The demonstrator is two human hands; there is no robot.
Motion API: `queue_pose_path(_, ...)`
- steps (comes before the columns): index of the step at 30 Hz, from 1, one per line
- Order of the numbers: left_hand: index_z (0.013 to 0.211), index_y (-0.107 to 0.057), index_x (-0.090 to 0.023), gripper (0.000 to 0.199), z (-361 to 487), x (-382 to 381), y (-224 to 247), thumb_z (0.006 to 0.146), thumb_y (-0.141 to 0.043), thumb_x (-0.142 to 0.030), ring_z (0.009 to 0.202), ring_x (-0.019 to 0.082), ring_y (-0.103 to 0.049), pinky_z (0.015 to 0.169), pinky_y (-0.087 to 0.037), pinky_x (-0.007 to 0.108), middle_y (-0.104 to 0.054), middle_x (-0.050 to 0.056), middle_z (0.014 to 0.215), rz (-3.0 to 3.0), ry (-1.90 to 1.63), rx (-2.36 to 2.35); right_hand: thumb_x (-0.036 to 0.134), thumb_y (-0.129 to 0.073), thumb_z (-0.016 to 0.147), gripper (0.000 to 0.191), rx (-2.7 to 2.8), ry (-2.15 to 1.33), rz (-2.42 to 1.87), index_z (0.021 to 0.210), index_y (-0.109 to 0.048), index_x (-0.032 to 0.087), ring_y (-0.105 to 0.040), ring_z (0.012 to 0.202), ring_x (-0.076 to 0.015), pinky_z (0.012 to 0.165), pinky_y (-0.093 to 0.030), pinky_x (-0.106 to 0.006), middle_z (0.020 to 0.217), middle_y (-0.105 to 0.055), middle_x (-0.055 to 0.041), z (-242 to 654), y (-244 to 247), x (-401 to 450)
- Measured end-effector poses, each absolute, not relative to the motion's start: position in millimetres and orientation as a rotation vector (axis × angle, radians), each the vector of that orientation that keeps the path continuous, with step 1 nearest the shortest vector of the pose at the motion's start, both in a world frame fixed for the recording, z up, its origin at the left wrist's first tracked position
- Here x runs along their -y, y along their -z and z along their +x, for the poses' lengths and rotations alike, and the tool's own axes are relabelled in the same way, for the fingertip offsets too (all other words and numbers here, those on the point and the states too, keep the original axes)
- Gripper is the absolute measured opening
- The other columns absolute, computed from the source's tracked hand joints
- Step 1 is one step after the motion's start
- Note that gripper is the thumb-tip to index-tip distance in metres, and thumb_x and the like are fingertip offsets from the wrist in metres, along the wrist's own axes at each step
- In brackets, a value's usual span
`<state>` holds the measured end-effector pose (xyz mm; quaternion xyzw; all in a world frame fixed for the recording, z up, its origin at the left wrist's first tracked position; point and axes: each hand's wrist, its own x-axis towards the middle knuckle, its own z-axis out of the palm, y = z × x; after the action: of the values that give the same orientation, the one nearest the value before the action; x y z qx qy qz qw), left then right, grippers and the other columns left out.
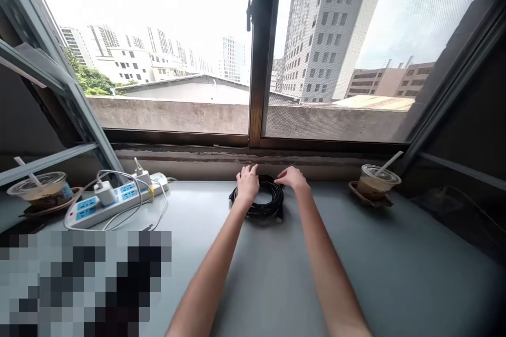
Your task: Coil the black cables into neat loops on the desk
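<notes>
A coiled black cable (pixel 265 210) lies on the grey tabletop in front of the window. My left hand (pixel 247 185) rests over the left side of the coil, its fingers stretched out and a little apart. At the coil's upper right, my right hand (pixel 293 176) has its thumb and forefinger pinched together on the cable's edge. What exactly sits between those fingertips is small and partly hidden. One dark cable end, which looks like a plug, juts out at the lower right of the coil.
To the left is a white power strip (pixel 130 195) with a plugged-in charger (pixel 105 193) and loose white cables. Plastic drink cups with straws stand at the far left (pixel 43 189) and the right (pixel 375 181). Metal shelf frames (pixel 85 110) flank the table. Pixelated blocks hide the lower left.
</notes>
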<state>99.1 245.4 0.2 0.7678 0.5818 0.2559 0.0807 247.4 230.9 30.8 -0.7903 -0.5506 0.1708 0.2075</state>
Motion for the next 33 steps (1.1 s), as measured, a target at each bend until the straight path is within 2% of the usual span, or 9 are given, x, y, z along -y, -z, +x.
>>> queue_pose_path(4, 0.121, -0.053, -0.020, 0.038, 117, -235, -1, 0.089, -0.032, -0.019, 0.116, 0.017, -0.049, 0.098, -0.035, 0.030, -0.054, 0.006, 0.127, 2.457, -0.666, -1.609, 0.016, -0.075, 0.057, 0.033, 1.487, -0.502, -2.240, 0.090, -0.072, 0.017, -0.061, 0.100, -0.0279, 0.083, -0.048, -0.033, 0.099, -0.068, -0.0119, 240, -31, -231)
queue_pose_path(7, 0.129, -0.047, -0.015, 0.044, 128, -229, 14, 0.086, -0.035, -0.018, 0.126, 0.022, -0.040, 0.102, -0.032, 0.036, -0.044, 0.010, 0.138, 2.510, -0.594, -1.593, 0.013, -0.076, 0.052, 0.041, 1.475, -0.512, -2.219, 0.093, -0.072, 0.017, -0.059, 0.103, -0.0294, 0.085, -0.048, -0.035, 0.105, -0.066, -0.0131, 240, -25, -234)
queue_pose_path(10, 0.137, -0.035, -0.008, 0.052, 134, -225, 27, 0.086, -0.034, -0.017, 0.134, 0.028, -0.028, 0.108, -0.022, 0.042, -0.031, 0.015, 0.146, 2.537, -0.605, -1.623, 0.016, -0.075, 0.055, 0.037, 1.463, -0.543, -2.153, 0.092, -0.073, 0.020, -0.062, 0.098, -0.0243, 0.080, -0.051, -0.029, 0.099, -0.069, -0.0080, 247, -18, -238)
queue_pose_path(13, 0.138, -0.035, -0.009, 0.053, 136, -224, 29, 0.087, -0.033, -0.019, 0.134, 0.027, -0.028, 0.109, -0.020, 0.041, -0.030, 0.013, 0.146, 2.548, -0.609, -1.650, 0.021, -0.071, 0.060, 0.028, 1.424, -0.593, -2.076, 0.088, -0.074, 0.022, -0.066, 0.082, -0.0178, 0.066, -0.052, -0.021, 0.083, -0.071, -0.0033, 256, -11, -242)
queue_pose_path(15, 0.138, -0.036, -0.012, 0.053, 135, -224, 26, 0.086, -0.034, -0.020, 0.134, 0.027, -0.028, 0.109, -0.021, 0.039, -0.031, 0.012, 0.146, 2.549, -0.600, -1.679, 0.023, -0.070, 0.060, 0.026, 1.388, -0.608, -2.036, 0.085, -0.074, 0.020, -0.066, 0.077, -0.0174, 0.060, -0.051, -0.020, 0.077, -0.070, -0.0040, 260, -9, -243)
queue_pose_path(19, 0.138, -0.037, -0.014, 0.054, 130, -225, 19, 0.086, -0.039, -0.028, 0.134, 0.031, -0.027, 0.108, -0.022, 0.041, -0.032, 0.012, 0.146, 2.513, -0.571, -1.789, 0.024, -0.069, 0.059, 0.027, 1.348, -0.602, -1.941, 0.084, -0.074, 0.018, -0.065, 0.080, -0.0190, 0.064, -0.051, -0.020, 0.079, -0.070, -0.0061, 260, -9, -244)
queue_pose_path(25, 0.139, -0.037, -0.017, 0.061, 122, -227, 18, 0.084, -0.041, -0.043, 0.134, 0.036, -0.024, 0.107, -0.022, 0.047, -0.028, 0.011, 0.148, 2.479, -0.492, -1.860, 0.019, -0.063, 0.064, 0.024, 1.379, -0.702, -1.841, 0.086, -0.073, 0.017, -0.065, 0.076, -0.0142, 0.064, -0.048, -0.017, 0.072, -0.070, -0.0030, 261, -7, -249)
queue_pose_path(29, 0.135, -0.043, -0.016, 0.059, 123, -227, 22, 0.083, -0.040, -0.044, 0.134, 0.038, -0.023, 0.107, -0.021, 0.048, -0.026, 0.012, 0.148, 2.495, -0.469, -1.845, 0.019, -0.061, 0.069, 0.028, 1.418, -0.809, -1.844, 0.095, -0.070, 0.016, -0.064, 0.068, -0.0114, 0.056, -0.046, -0.016, 0.074, -0.070, -0.0028, 261, -3, -252)
queue_pose_path(33, 0.136, -0.041, -0.015, 0.058, 125, -223, 24, 0.084, -0.038, -0.041, 0.135, 0.038, -0.021, 0.108, -0.019, 0.048, -0.024, 0.012, 0.149, 2.500, -0.477, -1.843, 0.026, -0.070, 0.066, 0.032, 1.463, -0.838, -1.921, 0.097, -0.068, 0.017, -0.064, 0.073, -0.0128, 0.055, -0.046, -0.017, 0.080, -0.069, -0.0044, 263, -3, -254)
